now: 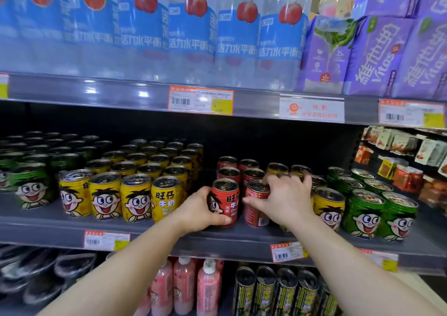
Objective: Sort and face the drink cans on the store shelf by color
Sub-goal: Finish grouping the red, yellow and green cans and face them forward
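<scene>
On the middle shelf (150, 228) stand cartoon-face drink cans in colour groups. My left hand (198, 210) grips the front red can (228, 198) from its left side, label facing out. Right beside it, my right hand (285, 198) grips a second red can (257, 213) from above and the right, its back label showing. More red cans (228, 164) stand behind them. A yellow block (135, 190) fills the left middle, green cans (31, 187) sit at far left. At the right stand a yellow can (329, 208) and green cans (379, 214).
Water bottles (191, 30) and purple drink packs (377, 54) fill the shelf above. Price tags (200, 100) line the shelf edges. Pink bottles (183, 286) and dark cans (285, 291) stand on the shelf below. Snack packets (406, 161) hang at the far right.
</scene>
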